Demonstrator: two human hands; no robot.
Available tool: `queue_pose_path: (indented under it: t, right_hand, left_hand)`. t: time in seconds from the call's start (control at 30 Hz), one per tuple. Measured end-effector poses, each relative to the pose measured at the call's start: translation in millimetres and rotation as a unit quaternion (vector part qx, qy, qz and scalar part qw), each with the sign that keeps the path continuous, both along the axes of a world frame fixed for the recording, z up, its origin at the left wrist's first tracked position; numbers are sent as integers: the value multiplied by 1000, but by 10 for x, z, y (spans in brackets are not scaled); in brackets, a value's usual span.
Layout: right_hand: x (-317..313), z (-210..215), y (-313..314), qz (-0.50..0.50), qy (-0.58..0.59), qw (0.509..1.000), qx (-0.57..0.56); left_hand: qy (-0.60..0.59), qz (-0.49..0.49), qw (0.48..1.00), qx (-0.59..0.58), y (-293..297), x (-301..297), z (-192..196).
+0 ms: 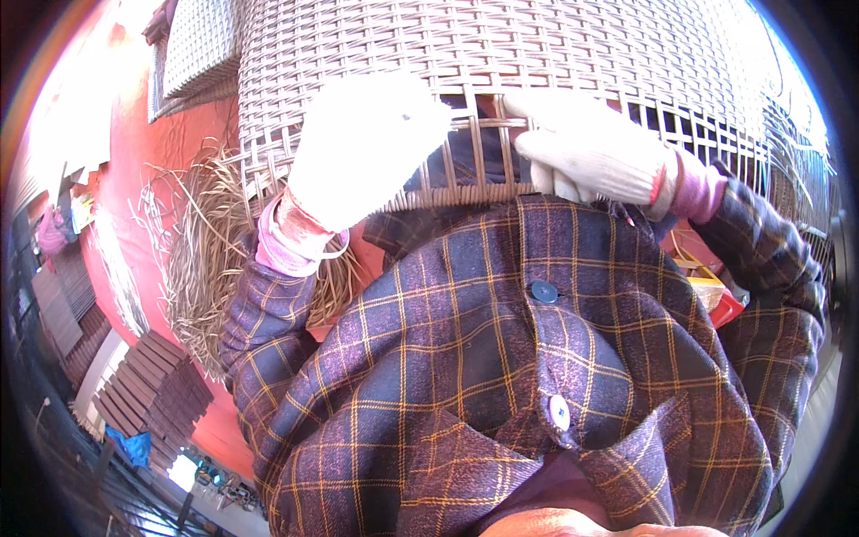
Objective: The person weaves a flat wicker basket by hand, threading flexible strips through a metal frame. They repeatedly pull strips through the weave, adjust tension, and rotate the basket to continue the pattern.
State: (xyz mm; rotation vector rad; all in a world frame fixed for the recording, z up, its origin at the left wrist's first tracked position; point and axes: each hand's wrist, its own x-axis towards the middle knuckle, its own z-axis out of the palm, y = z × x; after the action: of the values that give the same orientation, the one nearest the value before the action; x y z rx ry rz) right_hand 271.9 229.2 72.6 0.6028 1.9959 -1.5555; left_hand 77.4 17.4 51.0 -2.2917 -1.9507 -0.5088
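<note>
A large woven wicker piece [501, 45] in grey-brown strands fills the space in front of me. Its near part is an open lattice of bare uprights [488, 148], ending in a wrapped rim [447, 196] close to my shirt. My left hand [367, 148], in a white glove bleached by glare, lies over the lattice's left side, its tip against a crosswise strand. How its fingers are bent is lost in the brightness. From the right, my gloved right hand [595, 152] reaches to the lattice, several fingers curled beside the rim; what they hold is hidden.
A bundle of loose flat strands [206, 259] hangs at the left beside the wicker piece, over a reddish floor [116, 242]. Stacked brown slatted pieces [152, 385] lie further left. Another woven piece [201, 49] stands far left. A red and yellow container [716, 295] sits by my right arm.
</note>
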Motion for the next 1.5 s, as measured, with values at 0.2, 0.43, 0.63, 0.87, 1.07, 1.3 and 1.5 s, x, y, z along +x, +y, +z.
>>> queue_pose_path:
  t: [0.2, 0.43, 0.63, 0.87, 1.07, 1.3, 1.5]
  right_hand:
    - [-146, -214, 97, -79, -114, 970, -200]
    - [-33, -248, 81, -67, -64, 981, -173]
    - [-96, -298, 190, -168, -87, 948, -255]
    - [-188, -173, 137, 55, 147, 967, 201]
    - [-116, -34, 219, -13, 142, 969, 203]
    - [-110, -354, 212, 165, 340, 848, 371]
    - [-60, -388, 279, 260, 318, 830, 377]
  left_hand:
    - [8, -16, 998, 68, 55, -2, -139]
    - [-16, 4, 999, 50, 134, 166, -214]
    - [6, -22, 998, 56, 233, 176, -282]
    - [27, 44, 998, 34, 385, 383, -249]
    - [28, 4, 998, 60, 523, 342, -278]
    - [95, 44, 994, -25, 330, 215, -247]
    - [58, 40, 998, -1, 158, 130, -333]
